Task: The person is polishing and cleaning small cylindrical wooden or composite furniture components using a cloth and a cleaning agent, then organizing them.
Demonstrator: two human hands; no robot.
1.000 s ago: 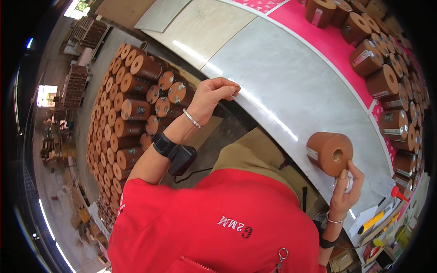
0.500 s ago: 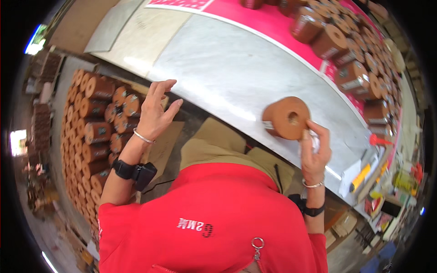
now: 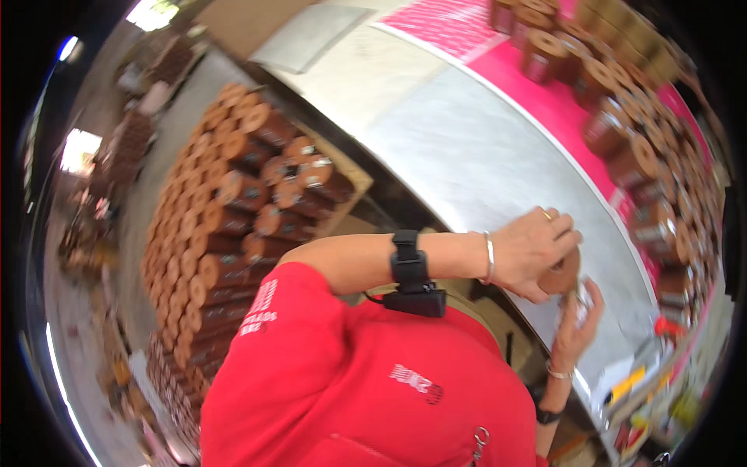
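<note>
A thick brown cylinder (image 3: pixel 562 277), with a hole in its end in the earlier frame, is on the pale work table (image 3: pixel 447 132) near its front edge. My left hand (image 3: pixel 537 247) reaches across from the left, its fingers closed over the cylinder's top and side and hiding much of it. On the near right side of the cylinder is my right hand (image 3: pixel 574 331), with a small whitish, shiny, crinkled piece (image 3: pixel 582 302) between its fingers. Whether the right fingertips also touch the cylinder I cannot tell.
Many similar brown cylinders (image 3: pixel 634 159) stand on a pink sheet (image 3: pixel 548 105) along the table's far side. A tall stack of cylinders (image 3: pixel 226 226) fills the left. Yellow-handled cutters (image 3: pixel 625 384) and a red object (image 3: pixel 668 327) lie at the right end.
My left hand, open and away from the cylinder before, has swung right and closed on it. My right hand stays by the cylinder with the whitish piece. The view has turned left.
</note>
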